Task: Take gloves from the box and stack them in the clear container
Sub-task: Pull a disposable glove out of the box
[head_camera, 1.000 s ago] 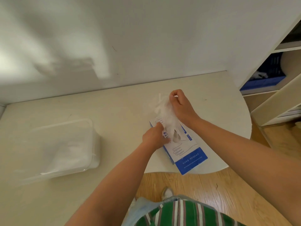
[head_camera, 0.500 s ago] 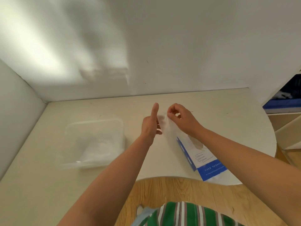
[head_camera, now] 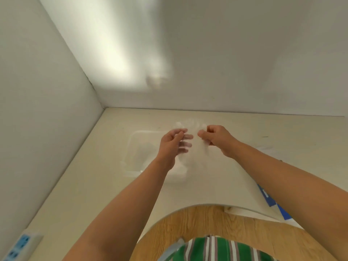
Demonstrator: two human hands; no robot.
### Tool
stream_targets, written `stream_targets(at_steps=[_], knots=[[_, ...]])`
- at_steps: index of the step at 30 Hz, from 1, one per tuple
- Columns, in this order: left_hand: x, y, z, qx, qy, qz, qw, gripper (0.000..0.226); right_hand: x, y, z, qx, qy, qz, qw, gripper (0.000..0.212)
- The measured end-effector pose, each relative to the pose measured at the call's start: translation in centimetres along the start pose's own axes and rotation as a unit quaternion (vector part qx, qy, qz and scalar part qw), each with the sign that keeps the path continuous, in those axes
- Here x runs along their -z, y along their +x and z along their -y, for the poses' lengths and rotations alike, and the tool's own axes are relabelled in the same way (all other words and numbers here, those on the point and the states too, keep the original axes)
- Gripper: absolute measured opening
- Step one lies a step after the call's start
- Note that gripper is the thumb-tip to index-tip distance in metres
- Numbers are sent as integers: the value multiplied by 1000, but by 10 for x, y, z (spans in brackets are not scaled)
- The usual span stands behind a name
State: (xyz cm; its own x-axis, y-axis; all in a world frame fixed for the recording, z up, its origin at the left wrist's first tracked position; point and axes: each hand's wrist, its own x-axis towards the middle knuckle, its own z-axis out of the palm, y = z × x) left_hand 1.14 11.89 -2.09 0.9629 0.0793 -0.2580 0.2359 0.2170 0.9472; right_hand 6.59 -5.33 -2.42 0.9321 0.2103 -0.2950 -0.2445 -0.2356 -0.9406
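Count: left hand (head_camera: 173,142) 1, right hand (head_camera: 216,138) 1; total 2. clear container (head_camera: 135,147): 1. glove (head_camera: 189,123): 1 seen, blurred; contents of container uncountable. box (head_camera: 268,198): 1, partly hidden. power strip (head_camera: 20,245): 1. table (head_camera: 244,129): 1.

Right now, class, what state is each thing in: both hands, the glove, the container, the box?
thin translucent glove: held stretched between both hands, above the container
left hand: pinches the glove, blurred
right hand: pinches the glove
clear plastic container: lidless, stacked gloves lying inside
blue-and-white cardboard box: lies flat, only a corner showing
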Motion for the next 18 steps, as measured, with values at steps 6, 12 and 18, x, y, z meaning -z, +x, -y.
stream_targets(at_steps=[6, 12, 18], knots=[[76, -11, -2, 46, 138, -133, 980, 11, -69, 20, 21, 79, -105, -23, 991, 15], [118, -17, -4, -86, 436, -288, 848, 41, -120, 39, 22, 119, -286, 30, 950, 14], [127, -3, 4, -116, 533, -57, 836, 24, -152, 47, 12, 122, -381, 62, 915, 23]])
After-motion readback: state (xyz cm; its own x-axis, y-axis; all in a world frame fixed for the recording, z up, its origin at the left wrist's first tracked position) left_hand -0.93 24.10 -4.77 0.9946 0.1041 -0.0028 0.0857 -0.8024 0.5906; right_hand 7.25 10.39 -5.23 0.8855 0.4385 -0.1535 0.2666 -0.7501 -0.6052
